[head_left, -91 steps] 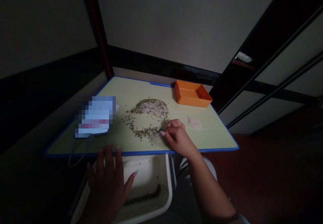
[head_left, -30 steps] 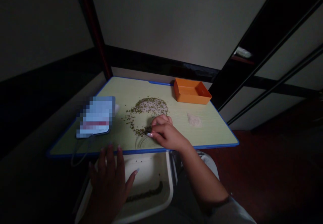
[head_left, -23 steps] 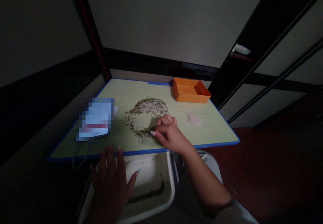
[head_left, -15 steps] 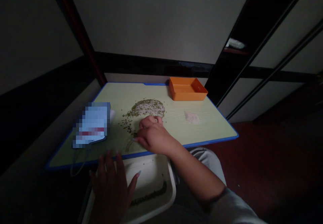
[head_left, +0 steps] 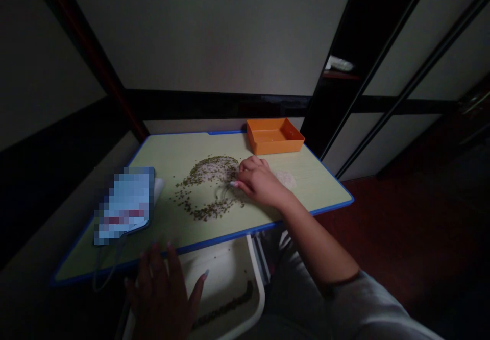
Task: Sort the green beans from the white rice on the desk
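Note:
My right hand (head_left: 260, 179) is closed, low over the right end of a mixed heap of pale grains and small green beans (head_left: 214, 169) on the table. By its fingertips shows a thin, curved, see-through piece (head_left: 225, 191), which it seems to grip; its full shape is hidden. Nearer me, a curved band of beans and grains (head_left: 209, 211) bends round a bare patch. Beyond my right knuckles lies a small pile of pale grains (head_left: 285, 178), partly covered. My left hand (head_left: 163, 289), fingers spread, rests over the left part of a white tub (head_left: 260, 299) holding green beans (head_left: 229, 307).
An orange bin (head_left: 277, 147) stands at the table's back right. On the left lies a blurred-out device (head_left: 128, 202) with a cable (head_left: 105, 278). The light table (head_left: 168, 148) has a blue edge. Dark-framed cabinet panels (head_left: 222, 39) rise behind it.
My right hand has moved right and away from me, showing a curved band of beans and grains. The view has turned slightly. My left hand stays over the tub.

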`<action>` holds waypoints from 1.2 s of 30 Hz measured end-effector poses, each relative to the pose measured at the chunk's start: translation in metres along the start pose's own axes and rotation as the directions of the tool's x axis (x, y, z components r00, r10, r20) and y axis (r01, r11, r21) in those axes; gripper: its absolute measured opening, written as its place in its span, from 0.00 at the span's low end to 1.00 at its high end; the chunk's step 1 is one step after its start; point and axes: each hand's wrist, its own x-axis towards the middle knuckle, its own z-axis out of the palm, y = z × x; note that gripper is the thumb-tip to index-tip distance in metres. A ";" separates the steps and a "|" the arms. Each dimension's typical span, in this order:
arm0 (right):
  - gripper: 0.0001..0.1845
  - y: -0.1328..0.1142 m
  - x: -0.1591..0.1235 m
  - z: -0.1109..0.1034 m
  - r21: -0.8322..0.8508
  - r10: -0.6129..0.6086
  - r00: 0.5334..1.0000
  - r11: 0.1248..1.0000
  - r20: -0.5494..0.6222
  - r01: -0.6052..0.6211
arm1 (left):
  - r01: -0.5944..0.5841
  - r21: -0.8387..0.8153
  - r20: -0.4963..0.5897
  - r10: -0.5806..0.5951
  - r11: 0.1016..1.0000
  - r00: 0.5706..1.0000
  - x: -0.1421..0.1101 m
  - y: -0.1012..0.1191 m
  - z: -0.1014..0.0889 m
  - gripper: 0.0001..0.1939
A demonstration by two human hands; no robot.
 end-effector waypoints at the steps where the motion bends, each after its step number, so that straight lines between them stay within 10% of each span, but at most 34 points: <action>1: 0.12 0.009 -0.002 -0.003 0.023 0.001 1.000 1.000 0.008 -0.001 | -0.003 -0.003 -0.008 0.003 1.000 1.000 0.000 0.000 0.001 0.45; 15: 0.18 0.053 -0.045 0.010 0.325 0.034 0.998 0.946 -0.048 -0.017 | -0.018 -0.003 -0.036 0.018 1.000 0.999 0.004 0.002 -0.001 0.47; 36: 0.16 0.055 -0.044 0.016 0.145 0.157 0.987 0.976 0.035 -0.161 | -0.013 -0.024 -0.046 0.012 1.000 0.999 0.004 0.001 -0.001 0.46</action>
